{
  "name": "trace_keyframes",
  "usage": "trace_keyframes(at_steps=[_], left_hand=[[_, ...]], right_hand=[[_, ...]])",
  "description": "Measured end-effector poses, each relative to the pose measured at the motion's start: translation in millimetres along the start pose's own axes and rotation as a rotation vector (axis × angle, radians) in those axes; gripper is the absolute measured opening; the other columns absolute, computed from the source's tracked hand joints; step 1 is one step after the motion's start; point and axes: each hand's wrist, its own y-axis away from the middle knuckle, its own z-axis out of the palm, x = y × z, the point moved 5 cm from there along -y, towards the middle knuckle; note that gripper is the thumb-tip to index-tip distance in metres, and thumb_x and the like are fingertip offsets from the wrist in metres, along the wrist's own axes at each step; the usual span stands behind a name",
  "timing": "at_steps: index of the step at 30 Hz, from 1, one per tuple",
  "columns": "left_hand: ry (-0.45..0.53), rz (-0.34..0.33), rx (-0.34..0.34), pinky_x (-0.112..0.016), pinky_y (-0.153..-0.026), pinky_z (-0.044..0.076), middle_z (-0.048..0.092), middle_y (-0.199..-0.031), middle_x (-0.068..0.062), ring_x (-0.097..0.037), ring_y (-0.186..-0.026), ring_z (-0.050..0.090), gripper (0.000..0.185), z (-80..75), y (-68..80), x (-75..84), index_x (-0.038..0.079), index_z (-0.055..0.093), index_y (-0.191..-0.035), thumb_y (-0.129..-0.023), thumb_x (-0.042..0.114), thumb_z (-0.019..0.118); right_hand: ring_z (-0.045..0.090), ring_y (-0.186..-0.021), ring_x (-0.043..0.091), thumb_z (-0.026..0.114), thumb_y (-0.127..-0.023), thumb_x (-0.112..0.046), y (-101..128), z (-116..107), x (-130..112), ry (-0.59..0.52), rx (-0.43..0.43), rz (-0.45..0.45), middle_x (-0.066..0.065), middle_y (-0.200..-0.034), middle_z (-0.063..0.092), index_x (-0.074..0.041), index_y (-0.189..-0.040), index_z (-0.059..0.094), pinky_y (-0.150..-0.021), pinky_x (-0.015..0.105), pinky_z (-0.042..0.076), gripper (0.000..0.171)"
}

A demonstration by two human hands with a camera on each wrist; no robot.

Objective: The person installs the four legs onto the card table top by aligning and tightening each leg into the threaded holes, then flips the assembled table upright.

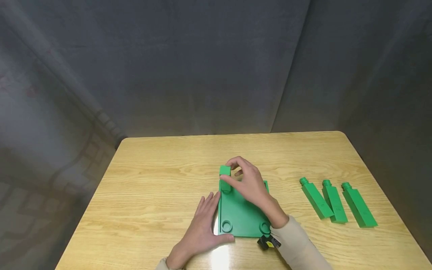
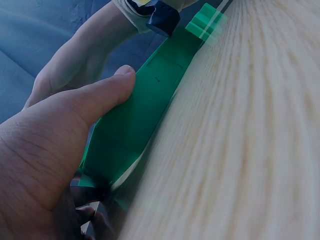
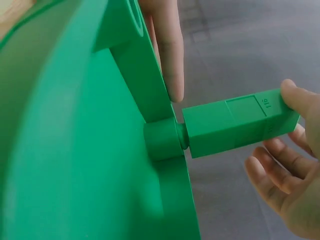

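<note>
A green tabletop piece [image 1: 243, 212] with raised walls and round corner sockets lies on the wooden table. At its far left corner stands a square green leg [image 1: 225, 183], its narrow neck in the socket [image 3: 162, 140] in the right wrist view. My right hand [image 1: 251, 185] pinches the leg's upper end between thumb and fingers. Along the tabletop piece's left side, my left hand [image 1: 201, 229] rests with fairly straight fingers; its thumb [image 2: 112, 95] lies against the near wall in the left wrist view.
Three more green legs [image 1: 316, 200] with threaded ends lie side by side at the right of the table [image 1: 152, 195]. A small black camera [image 1: 268, 243] is on my right wrist, close to the tabletop piece's near right corner. Dark curtains [image 1: 202, 67] hang behind the table.
</note>
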Motion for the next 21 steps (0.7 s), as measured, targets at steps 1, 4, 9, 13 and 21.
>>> trace_keyframes(at_steps=[1, 4, 9, 13, 21], left_hand=[[-0.002, 0.001, 0.002, -0.05, -0.141, 0.001, 0.025, -0.184, -0.006, -0.027, -0.172, 0.012, 0.135, -0.1, 0.0, 0.2, 0.013, 0.016, -0.179, -0.082, 0.076, 0.084], [-0.009, 0.017, 0.023, -0.051, -0.141, 0.003, 0.027, -0.183, -0.007, -0.029, -0.172, 0.015, 0.134, -0.9, 0.5, 1.3, 0.013, 0.018, -0.179, -0.082, 0.076, 0.085], [-0.021, 0.041, 0.047, -0.052, -0.141, 0.005, 0.031, -0.182, -0.01, -0.033, -0.171, 0.018, 0.133, -1.8, 1.3, 2.5, 0.011, 0.02, -0.179, -0.081, 0.075, 0.085], [-0.016, 0.019, 0.027, -0.048, -0.141, 0.001, 0.028, -0.183, -0.008, -0.029, -0.172, 0.015, 0.135, -1.0, 0.7, 1.4, 0.011, 0.018, -0.179, -0.081, 0.074, 0.086], [-0.022, -0.003, 0.021, -0.044, -0.141, 0.001, 0.027, -0.184, -0.006, -0.025, -0.172, 0.013, 0.137, -0.2, 0.4, 0.3, 0.012, 0.018, -0.179, -0.079, 0.075, 0.086]], right_hand=[[0.074, -0.103, 0.029, 0.092, -0.095, -0.019, -0.1, 0.0, 0.0, 0.001, 0.001, 0.006, 0.005, -0.113, 0.073, -0.01, -0.124, 0.071, -0.087, 0.048, 0.068, 0.037], [0.074, -0.103, 0.026, 0.09, -0.096, -0.019, -0.3, -0.9, -0.2, 0.013, -0.009, -0.004, 0.006, -0.114, 0.074, -0.01, -0.128, 0.07, -0.087, 0.047, 0.068, 0.039], [0.072, -0.113, 0.022, 0.084, -0.101, -0.021, -0.7, -2.1, -2.7, 0.025, -0.084, -0.095, 0.003, -0.124, 0.075, -0.016, -0.145, 0.072, -0.096, 0.05, 0.066, 0.046], [0.071, -0.122, 0.02, 0.08, -0.105, -0.024, -0.4, -4.3, -2.5, 0.016, -0.153, -0.125, -0.001, -0.128, 0.075, -0.019, -0.145, 0.076, -0.104, 0.053, 0.062, 0.041], [0.068, -0.128, 0.025, 0.067, -0.107, -0.01, 2.1, -10.4, -0.7, -0.041, -0.249, -0.127, 0.002, -0.139, 0.073, -0.021, -0.154, 0.069, -0.106, 0.062, 0.059, 0.049]])
